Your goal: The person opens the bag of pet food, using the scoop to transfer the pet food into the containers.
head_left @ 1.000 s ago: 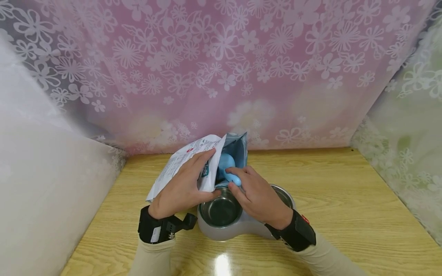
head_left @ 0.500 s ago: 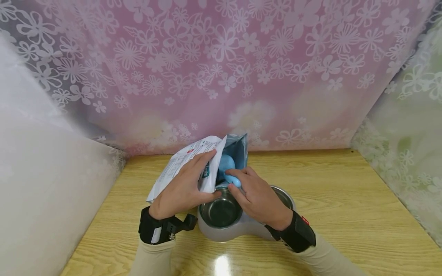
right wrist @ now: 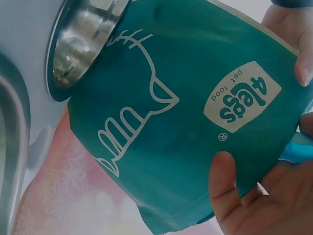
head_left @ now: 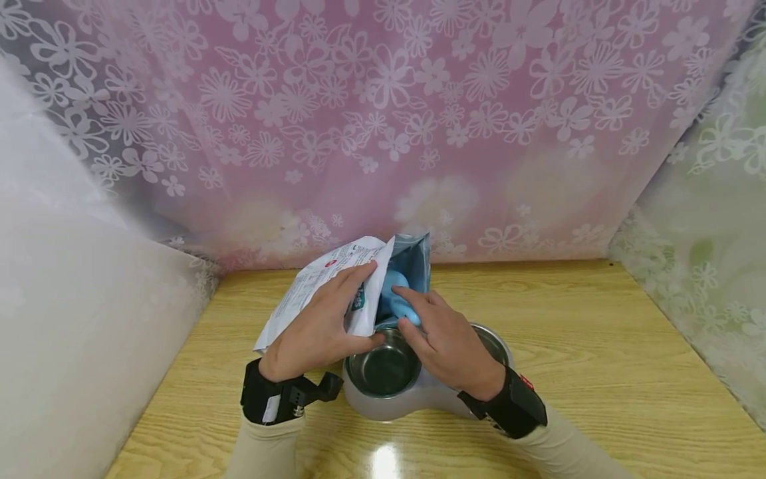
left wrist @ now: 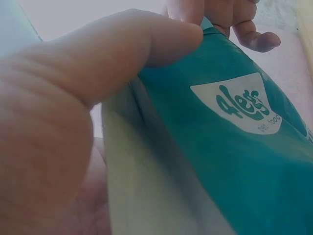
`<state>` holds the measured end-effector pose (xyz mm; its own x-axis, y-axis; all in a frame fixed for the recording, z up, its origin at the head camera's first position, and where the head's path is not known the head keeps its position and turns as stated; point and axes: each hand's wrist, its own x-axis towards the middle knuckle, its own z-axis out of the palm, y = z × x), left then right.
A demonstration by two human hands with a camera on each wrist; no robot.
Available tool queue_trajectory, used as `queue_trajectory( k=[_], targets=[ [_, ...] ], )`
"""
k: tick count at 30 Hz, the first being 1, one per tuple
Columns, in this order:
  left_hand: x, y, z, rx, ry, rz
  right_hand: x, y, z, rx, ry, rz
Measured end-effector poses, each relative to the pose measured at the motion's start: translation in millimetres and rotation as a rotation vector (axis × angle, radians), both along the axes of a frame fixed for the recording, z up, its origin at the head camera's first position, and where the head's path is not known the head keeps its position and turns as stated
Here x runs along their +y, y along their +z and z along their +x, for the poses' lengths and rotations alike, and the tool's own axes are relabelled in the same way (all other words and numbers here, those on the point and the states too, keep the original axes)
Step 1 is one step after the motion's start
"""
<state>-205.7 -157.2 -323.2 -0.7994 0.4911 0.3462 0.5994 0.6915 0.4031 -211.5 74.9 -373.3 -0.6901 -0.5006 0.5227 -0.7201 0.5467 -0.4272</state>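
Observation:
A white and teal pet food bag (head_left: 308, 283) leans with its mouth open toward the right. My left hand (head_left: 314, 326) grips the bag near its mouth, thumb low and fingers over the white side. In the bag's mouth sits a blue scoop (head_left: 393, 281), its bowl partly inside. The fingers of my right hand (head_left: 451, 342) pinch the scoop's handle end, just outside the opening. The right wrist view shows the teal face of the bag (right wrist: 171, 122) and a bit of the blue scoop (right wrist: 299, 152) beyond the hand. The bag's contents are hidden.
Below the bag's mouth stands a light grey double feeder (head_left: 397, 402) with a left steel bowl (head_left: 383, 366) and a right steel bowl (head_left: 491, 339), partly covered by my right hand. They are on a wooden table (head_left: 598, 372), with a pink floral curtain (head_left: 383, 133) behind.
The scoop's handle has shifted slightly and my right index finger now lies a little higher on it. The left hand and bag are almost unmoved.

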Motion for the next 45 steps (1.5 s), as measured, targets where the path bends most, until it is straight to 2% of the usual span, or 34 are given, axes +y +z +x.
queue_trajectory(
  k=[5,8,12,21,25,30,33,37,41,45],
  targets=[
    [-0.7,-0.4,-0.2,0.001,-0.013,0.007,-0.3,-1.4,-1.6,0.047,0.028,-0.019],
    [-0.8,-0.7,-0.1,0.000,-0.018,0.008,-1.2,-0.7,-0.7,0.034,0.021,-0.044],
    [0.2,-1.8,-1.0,0.006,-0.015,0.011,-2.4,0.3,1.1,-0.014,0.023,-0.095],
    [2.3,-3.6,-1.8,0.011,0.003,0.009,-0.7,2.5,2.1,-0.169,0.097,-0.271],
    [2.8,-3.6,-2.5,0.028,-0.013,0.005,-0.1,3.3,0.4,-0.236,0.087,-0.305],
    [3.9,-2.5,-1.2,0.043,-0.027,-0.004,0.8,6.2,-0.9,-0.240,0.121,-0.311],
    [3.4,-2.3,-0.7,0.050,-0.031,-0.004,1.1,6.9,-0.7,-0.289,0.121,-0.351],
    [1.8,-2.7,-1.1,0.043,0.004,0.024,0.5,5.1,-0.7,-0.381,0.105,-0.443],
    [1.5,-2.0,-2.0,0.054,0.048,0.071,-0.3,3.9,-1.3,-0.409,0.100,-0.537],
    [1.6,-1.0,-3.6,0.080,0.052,0.098,-0.4,3.3,-2.1,-0.420,0.100,-0.614]
  ],
)
